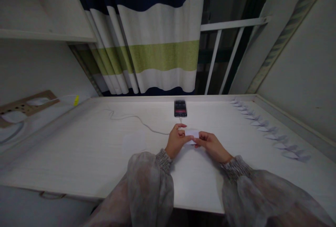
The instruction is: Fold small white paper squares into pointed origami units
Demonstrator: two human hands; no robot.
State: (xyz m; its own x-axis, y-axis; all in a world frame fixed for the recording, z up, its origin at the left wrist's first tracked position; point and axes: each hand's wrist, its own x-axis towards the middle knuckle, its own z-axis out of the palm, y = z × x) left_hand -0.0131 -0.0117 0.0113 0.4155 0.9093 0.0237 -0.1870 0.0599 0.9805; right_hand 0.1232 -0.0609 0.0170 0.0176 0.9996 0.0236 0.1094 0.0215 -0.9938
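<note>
Clock read from the paper (192, 136), with 12 pointing away from the person. Nearest, at 8 and 4 o'clock: grey sheer sleeves (151, 176) with gathered cuffs, forearms reaching in over the white desk (86, 150). The left hand (176, 140) lay at 9 o'clock, the right hand (212, 146) at 3. Grip: both grasped the small white paper, thumbs close together on its near part, fingers at its sides and behind. The paper sat between the hands, over the desk's middle; whether it touched the surface could not be told.

From 2 to just past 3 o'clock, folded papers (267, 129) formed a row along the desk's right side. Between 11 and 12, a phone (180, 107) lay with its screen blurred; a white cord (157, 132) curved off towards 10. Between 9 and 10, well apart: a tan panel (19, 107) with dark holes. Farthest: striped curtain (162, 55) at 11, white bars (214, 59) at 1.
</note>
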